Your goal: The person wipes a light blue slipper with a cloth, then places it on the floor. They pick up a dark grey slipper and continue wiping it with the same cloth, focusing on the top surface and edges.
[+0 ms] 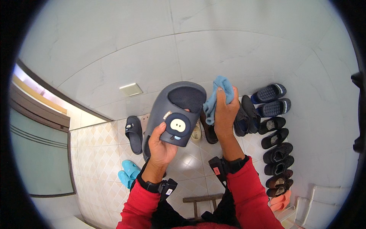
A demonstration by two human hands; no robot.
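Note:
My left hand (161, 148) is closed round a dark grey slide slipper (162, 102), with the thumb on its strap and the other fingers behind or inside it, mostly hidden. The strap carries a round navy badge with a cream face-like shape. The slipper is held up in front of me with its toe end pointing away. Just to its right, my right hand (225, 112) grips a crumpled light blue cloth (222, 86) between thumb and fingers. A small gap lies between most of the cloth and the slipper's edge.
On the tiled floor, a matching slipper (133, 134) and turquoise clogs (129, 173) lie to the left. Several dark shoes (278, 152) line the right wall, with orange slippers (281, 201) nearest. A wooden stool (202, 199) is below me. A glass-panelled door (38, 152) stands left.

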